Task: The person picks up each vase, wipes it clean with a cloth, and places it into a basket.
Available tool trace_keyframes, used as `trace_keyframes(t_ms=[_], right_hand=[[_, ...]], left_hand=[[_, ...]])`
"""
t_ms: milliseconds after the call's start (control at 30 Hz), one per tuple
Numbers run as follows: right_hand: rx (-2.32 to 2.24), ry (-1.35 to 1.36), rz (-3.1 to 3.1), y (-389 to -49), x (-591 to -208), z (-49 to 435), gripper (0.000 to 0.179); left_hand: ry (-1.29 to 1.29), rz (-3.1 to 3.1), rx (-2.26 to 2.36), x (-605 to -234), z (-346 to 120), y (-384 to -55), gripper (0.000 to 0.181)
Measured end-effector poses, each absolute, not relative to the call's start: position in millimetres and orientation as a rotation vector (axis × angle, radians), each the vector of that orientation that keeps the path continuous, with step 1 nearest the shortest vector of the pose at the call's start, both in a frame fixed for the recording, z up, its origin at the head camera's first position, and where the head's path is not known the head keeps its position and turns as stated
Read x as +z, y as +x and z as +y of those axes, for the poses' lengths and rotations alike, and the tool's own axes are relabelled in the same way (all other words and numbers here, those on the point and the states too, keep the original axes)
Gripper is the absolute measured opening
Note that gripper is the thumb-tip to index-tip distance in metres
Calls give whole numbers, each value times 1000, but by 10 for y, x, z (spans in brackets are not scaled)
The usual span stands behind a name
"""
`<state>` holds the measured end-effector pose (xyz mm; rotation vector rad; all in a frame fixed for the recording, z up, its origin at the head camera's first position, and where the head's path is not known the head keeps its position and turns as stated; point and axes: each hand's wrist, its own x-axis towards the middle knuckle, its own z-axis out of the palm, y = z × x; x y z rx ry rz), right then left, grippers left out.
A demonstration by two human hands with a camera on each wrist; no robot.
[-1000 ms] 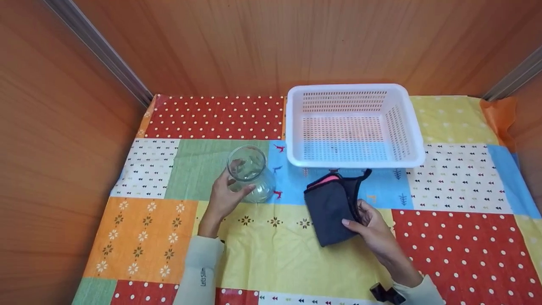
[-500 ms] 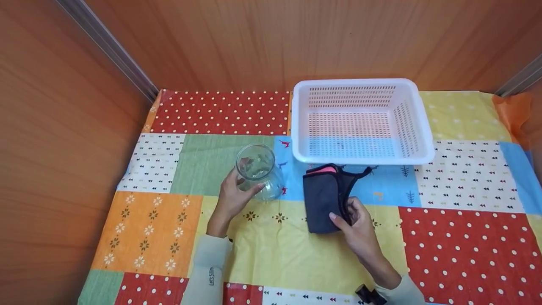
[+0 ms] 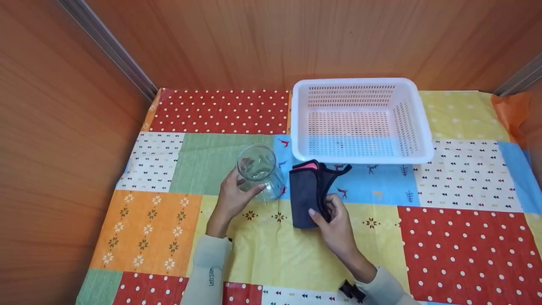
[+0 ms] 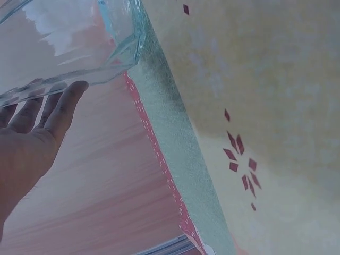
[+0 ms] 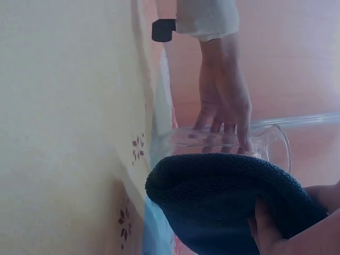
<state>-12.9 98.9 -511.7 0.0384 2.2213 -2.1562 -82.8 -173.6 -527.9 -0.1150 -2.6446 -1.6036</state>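
In the head view, my left hand (image 3: 230, 197) grips a clear glass vase (image 3: 272, 190) by its near left side, thumb in front and fingers behind. The vase stands upright on the patterned cloth, mouth up. My right hand (image 3: 338, 228) pinches a folded dark grey cloth (image 3: 304, 197) with black edging, a black loop and a pink inner side. It is held just right of the vase. Seen from the left wrist, the fingers (image 4: 66, 109) lie along the glass. The right wrist view shows the fuzzy dark cloth (image 5: 223, 196) partly covering the vase (image 5: 180, 139).
A white perforated plastic basket (image 3: 362, 159) stands behind the grey cloth, towards the back right. A multicoloured patchwork tablecloth (image 3: 150, 231) covers the table. Wooden panels (image 3: 254, 46) rise at the back and sides.
The right hand has moved left with the folded grey cloth, bringing it closer to the vase and more upright. The left hand keeps its grip on the vase. The head view shifted slightly.
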Motion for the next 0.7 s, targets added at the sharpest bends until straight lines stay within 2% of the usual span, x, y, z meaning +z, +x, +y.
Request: trace_keyframes(t_ms=[433,700], right_hand=[[-2163,-81,2245,-162,-5102,927,23],[-2141,-115,2216,-131,-5078,918,22]], left_hand=[[-168,-2699,-1621,-5249,-1500,-660,87],[-298,-2677,-1614,-5286,-1412,-582,85]])
